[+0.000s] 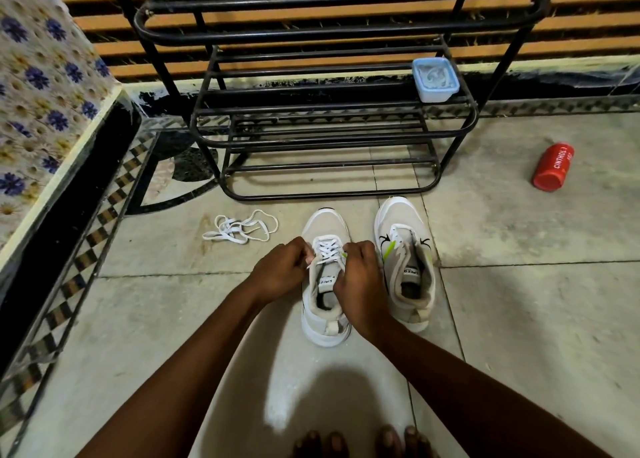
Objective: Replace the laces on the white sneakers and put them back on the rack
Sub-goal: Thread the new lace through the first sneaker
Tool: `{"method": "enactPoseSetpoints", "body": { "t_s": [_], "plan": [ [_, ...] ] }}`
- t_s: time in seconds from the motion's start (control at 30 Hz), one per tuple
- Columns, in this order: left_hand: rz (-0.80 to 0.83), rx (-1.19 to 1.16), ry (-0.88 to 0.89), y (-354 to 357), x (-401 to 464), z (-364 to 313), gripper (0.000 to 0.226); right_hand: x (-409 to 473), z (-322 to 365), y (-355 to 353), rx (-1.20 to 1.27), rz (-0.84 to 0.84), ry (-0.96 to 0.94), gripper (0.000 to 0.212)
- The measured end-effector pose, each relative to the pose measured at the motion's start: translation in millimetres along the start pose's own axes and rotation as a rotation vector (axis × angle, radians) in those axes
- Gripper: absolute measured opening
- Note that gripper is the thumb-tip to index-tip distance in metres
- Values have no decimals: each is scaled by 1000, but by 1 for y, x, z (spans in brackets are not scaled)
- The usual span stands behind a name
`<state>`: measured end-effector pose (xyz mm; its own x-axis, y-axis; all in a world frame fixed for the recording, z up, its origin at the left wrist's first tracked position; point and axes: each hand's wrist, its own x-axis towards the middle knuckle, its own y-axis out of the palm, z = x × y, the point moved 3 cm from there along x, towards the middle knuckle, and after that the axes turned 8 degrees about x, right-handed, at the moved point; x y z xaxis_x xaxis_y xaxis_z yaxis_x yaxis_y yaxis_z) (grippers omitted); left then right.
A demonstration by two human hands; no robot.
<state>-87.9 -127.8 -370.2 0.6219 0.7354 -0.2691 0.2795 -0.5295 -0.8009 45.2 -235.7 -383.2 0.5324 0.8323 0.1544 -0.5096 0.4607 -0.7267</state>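
Two white sneakers stand on the floor, toes toward the black metal rack (332,139). The left sneaker (323,305) has a white lace (327,248) crossed through its eyelets. My left hand (282,270) pinches one lace end at the shoe's left side. My right hand (358,277) grips the other lace end at the right side and covers part of the tongue. The right sneaker (405,260) stands beside it, unlaced, with a green strip on its tongue. A loose white lace (242,229) lies tangled on the floor to the left.
A pale blue lidded tub (435,79) sits on the rack's middle shelf at the right. A red can (553,166) lies on the tiled floor to the right. A raised ledge with floral tiles (45,87) runs along the left. My toes (360,443) show at the bottom edge.
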Motion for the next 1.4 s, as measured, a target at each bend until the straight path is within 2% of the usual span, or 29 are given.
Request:
{"method": "enactPoseSetpoints", "body": {
  "t_s": [0.1,0.2,0.3,0.43,0.5,0.63,0.7,0.73,0.87,0.93,1.0,1.07,1.17,1.23,1.4],
  "plan": [
    [-10,-217,-55,7,1,1,20,-1,1,-1,-5,25,-40,40],
    [-35,-509,-231,16,-3,6,25,-2,2,-2,18,26,-41,40],
    [-37,-640,-335,22,-8,9,26,-2,4,0,-31,31,-77,44],
    [-140,-589,-188,7,-10,1,16,1,-2,1,-34,71,-60,46],
    [-178,-464,-101,-6,-13,-7,10,2,-6,0,14,77,-59,48],
    [-284,-194,1,-32,-25,-16,21,6,-3,-8,217,70,-126,53],
    [-354,-62,32,-44,-32,-16,6,11,3,-16,323,40,-152,52],
    [-385,-19,35,-49,-34,-17,7,15,7,-21,383,52,-154,52],
    [-493,-103,103,-65,-51,-41,7,27,39,-31,653,321,-111,51],
    [-516,-214,146,-71,-56,-49,16,33,52,-31,734,394,-102,41],
    [-567,-306,168,-73,-55,-45,16,39,58,-33,748,356,-100,26],
    [-586,-357,132,-72,-51,-31,16,44,56,-37,727,249,-85,11],
    [-570,-340,52,-64,-45,-3,20,47,48,-39,681,118,-12,9],
    [-577,-376,-18,-56,-45,19,21,47,44,-40,613,53,-35,11],
    [-500,-416,-211,-32,-48,65,17,50,35,-45,553,-27,57,12]
  ]
}}
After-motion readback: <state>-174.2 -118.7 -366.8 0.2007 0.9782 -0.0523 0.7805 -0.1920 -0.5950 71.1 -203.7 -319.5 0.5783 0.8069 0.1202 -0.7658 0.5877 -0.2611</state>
